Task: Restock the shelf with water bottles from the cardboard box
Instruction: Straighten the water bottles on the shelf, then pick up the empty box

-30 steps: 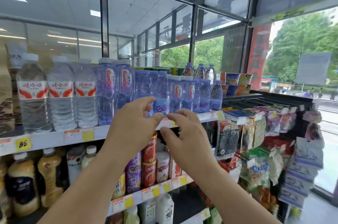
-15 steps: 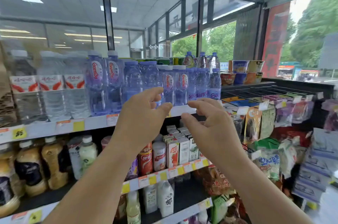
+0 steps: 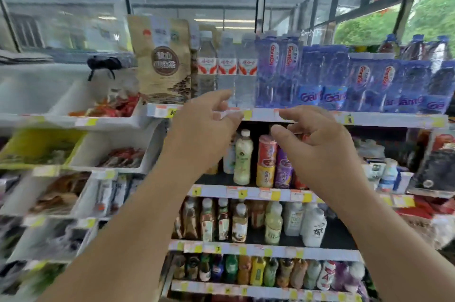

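Your left hand and right hand hover empty and loosely curled, near each other, before the top shelf lined with blue water bottles.

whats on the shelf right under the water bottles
On the next shelf down: a pale cream bottle, a red can stacked on a yellow can, and purple cans. The left hand and right hand cover what stands beside them.
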`<action>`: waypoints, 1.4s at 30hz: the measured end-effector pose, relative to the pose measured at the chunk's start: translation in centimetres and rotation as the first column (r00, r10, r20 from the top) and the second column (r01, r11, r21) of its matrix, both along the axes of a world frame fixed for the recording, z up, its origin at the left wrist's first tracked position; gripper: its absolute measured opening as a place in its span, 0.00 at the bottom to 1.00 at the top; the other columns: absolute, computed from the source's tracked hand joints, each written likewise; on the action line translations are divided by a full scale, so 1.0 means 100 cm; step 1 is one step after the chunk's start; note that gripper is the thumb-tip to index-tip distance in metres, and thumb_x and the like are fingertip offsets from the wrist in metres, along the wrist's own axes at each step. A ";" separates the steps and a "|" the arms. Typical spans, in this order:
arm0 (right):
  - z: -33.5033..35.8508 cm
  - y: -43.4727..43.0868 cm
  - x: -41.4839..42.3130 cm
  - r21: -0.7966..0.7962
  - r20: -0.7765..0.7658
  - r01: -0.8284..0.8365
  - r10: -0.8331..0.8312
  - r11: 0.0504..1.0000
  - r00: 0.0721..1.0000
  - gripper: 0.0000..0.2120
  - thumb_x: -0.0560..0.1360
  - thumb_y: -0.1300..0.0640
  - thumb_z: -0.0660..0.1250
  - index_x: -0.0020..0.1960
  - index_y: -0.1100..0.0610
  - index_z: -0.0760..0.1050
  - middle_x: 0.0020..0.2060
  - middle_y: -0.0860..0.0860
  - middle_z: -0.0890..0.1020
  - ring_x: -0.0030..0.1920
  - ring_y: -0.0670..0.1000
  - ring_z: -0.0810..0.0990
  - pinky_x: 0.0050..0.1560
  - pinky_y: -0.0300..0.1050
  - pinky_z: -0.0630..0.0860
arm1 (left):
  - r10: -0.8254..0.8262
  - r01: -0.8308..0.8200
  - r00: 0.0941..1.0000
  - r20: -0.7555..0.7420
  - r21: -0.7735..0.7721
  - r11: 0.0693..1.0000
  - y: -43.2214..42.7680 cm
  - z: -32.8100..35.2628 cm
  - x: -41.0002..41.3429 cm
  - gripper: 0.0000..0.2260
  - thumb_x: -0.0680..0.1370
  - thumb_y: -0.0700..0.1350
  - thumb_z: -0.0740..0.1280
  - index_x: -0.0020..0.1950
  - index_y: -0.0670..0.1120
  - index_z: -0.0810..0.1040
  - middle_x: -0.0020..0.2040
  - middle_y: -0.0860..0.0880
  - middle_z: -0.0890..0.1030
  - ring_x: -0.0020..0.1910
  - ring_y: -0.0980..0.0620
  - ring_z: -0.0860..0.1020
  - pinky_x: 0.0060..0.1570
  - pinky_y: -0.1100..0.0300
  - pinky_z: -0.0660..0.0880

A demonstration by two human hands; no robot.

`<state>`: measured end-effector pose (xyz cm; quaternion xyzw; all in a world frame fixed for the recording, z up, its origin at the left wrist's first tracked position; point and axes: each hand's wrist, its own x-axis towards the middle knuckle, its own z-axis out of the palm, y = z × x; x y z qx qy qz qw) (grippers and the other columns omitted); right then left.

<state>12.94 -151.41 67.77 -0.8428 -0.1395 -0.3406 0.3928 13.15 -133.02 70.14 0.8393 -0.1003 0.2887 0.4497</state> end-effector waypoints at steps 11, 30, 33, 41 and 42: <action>-0.026 0.113 -0.047 -0.091 -0.054 -0.185 0.180 0.979 0.982 0.15 0.78 0.49 0.67 0.63 0.51 0.78 0.56 0.48 0.78 0.51 0.46 0.79 0.50 0.40 0.73 | 0.172 -0.173 0.984 -0.038 -0.027 0.985 0.112 -0.034 -0.080 0.19 0.78 0.50 0.69 0.69 0.51 0.76 0.56 0.52 0.81 0.53 0.56 0.79 0.58 0.55 0.76; -0.406 0.177 0.037 -0.238 -0.737 -0.514 0.191 0.824 0.648 0.17 0.77 0.51 0.69 0.64 0.54 0.78 0.61 0.51 0.77 0.59 0.52 0.78 0.60 0.47 0.74 | 0.291 -0.484 0.615 -0.733 -0.059 0.873 0.159 -0.431 -0.038 0.18 0.77 0.50 0.68 0.67 0.53 0.77 0.62 0.56 0.80 0.57 0.57 0.78 0.63 0.59 0.71; -0.458 0.192 0.057 -0.251 -0.743 -0.557 0.211 0.792 0.635 0.17 0.76 0.52 0.69 0.64 0.55 0.79 0.61 0.53 0.78 0.59 0.54 0.78 0.63 0.51 0.74 | 0.320 -0.513 0.596 -0.737 -0.043 0.857 0.164 -0.483 -0.018 0.18 0.77 0.51 0.69 0.67 0.53 0.77 0.60 0.54 0.81 0.57 0.57 0.79 0.63 0.58 0.72; -0.666 0.229 0.104 -0.366 -0.804 -0.643 0.119 0.673 0.582 0.19 0.77 0.50 0.66 0.67 0.53 0.76 0.62 0.54 0.78 0.61 0.54 0.76 0.60 0.48 0.72 | 0.410 -0.736 0.256 -0.876 0.098 0.670 0.187 -0.704 -0.031 0.14 0.74 0.53 0.66 0.58 0.52 0.76 0.52 0.50 0.81 0.54 0.47 0.79 0.55 0.53 0.74; -0.697 0.233 0.109 -0.386 -0.806 -0.640 0.095 0.665 0.584 0.20 0.78 0.50 0.66 0.68 0.53 0.75 0.62 0.54 0.78 0.62 0.56 0.76 0.61 0.48 0.72 | 0.427 -0.725 0.174 -0.888 0.178 0.665 0.187 -0.738 -0.037 0.18 0.75 0.54 0.66 0.64 0.52 0.73 0.58 0.49 0.80 0.59 0.46 0.78 0.59 0.51 0.73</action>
